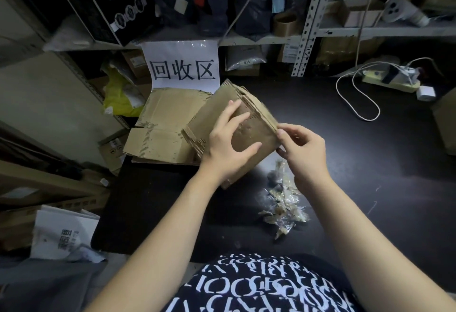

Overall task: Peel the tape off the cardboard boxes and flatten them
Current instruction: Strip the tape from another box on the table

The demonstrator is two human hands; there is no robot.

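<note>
While the left hand (229, 144) lies spread on the upper face of the tilted cardboard box (259, 131), its fingers (234, 112) nearly straight and pressing the board, the right hand (303, 151) pinches the box's right edge between curled fingers (283, 134) and thumb. Just below the box, toward its right, a heap of peeled tape (283, 203) lies on the dark bench (370, 163). Just left of the box, flattened cardboard (160, 124) lies on the bench, with a paper sign (182, 65) behind it.
</note>
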